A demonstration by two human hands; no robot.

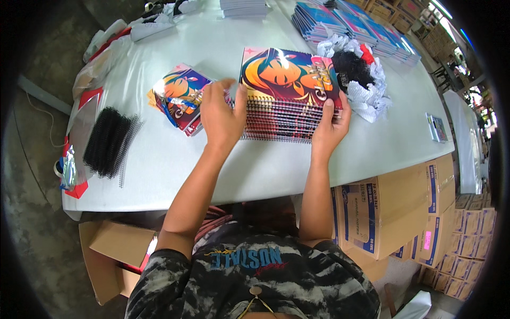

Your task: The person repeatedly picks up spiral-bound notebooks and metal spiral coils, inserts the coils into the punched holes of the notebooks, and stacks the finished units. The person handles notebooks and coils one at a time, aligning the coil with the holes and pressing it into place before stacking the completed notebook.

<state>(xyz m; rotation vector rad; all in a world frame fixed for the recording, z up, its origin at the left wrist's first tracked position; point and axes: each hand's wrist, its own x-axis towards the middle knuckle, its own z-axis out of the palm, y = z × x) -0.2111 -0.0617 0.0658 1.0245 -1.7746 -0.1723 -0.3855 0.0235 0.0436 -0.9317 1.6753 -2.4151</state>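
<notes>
A tall stack of spiral-bound notebooks (281,114) stands on the table in front of me, black coils facing me. Its top cover shows a stylised head in orange, yellow and purple. My right hand (332,125) grips the stack's right near corner, thumb on the coil side and fingers along the right edge. At the left side is my left hand (220,114), fingers apart, its thumb close to the stack's edge; whether it touches cannot be made out. Partly behind that hand lies a smaller pile of matching covers (178,95) with a blue, shiny strip on top.
A bundle of black binding coils (109,142) lies at the table's left. Crumpled white paper and black scraps (356,77) sit right of the stack. Blue book piles (350,24) stand at the far right. Cardboard boxes (393,207) are below the table's right edge, an open carton (114,244) below left.
</notes>
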